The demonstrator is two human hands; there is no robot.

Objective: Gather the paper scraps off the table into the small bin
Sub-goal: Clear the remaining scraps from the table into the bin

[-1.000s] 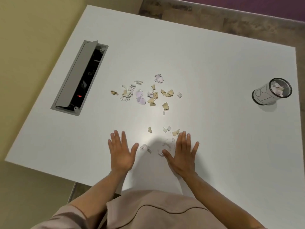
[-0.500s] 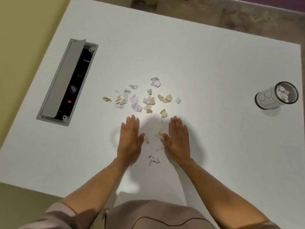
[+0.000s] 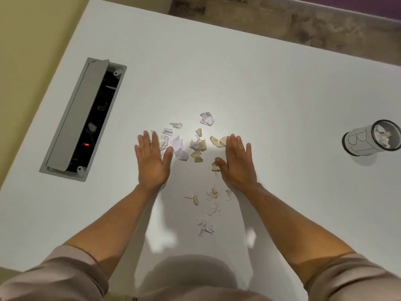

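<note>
Here both hands lie flat and palm-down on the white bench (image 3: 249, 88), fingers stretched out and grasping nothing. The left hand (image 3: 152, 158) sits at the left flank of the main cluster of paper scraps (image 3: 191, 144), its fingertips seemingly touching or covering a few pieces, though the blur makes that hard to judge. The right hand (image 3: 236, 161) lies at the cluster's right flank, its thumb against a tan scrap. A smaller trail of scraps (image 3: 206, 205) lies between the forearms, nearer the bench's near edge. The small bin (image 3: 366, 142) stands close to the right edge, well apart from the hands, with some paper already inside. A grey cable hatch (image 3: 80, 118) is sunk into the bench along its left edge, lid raised.
</note>
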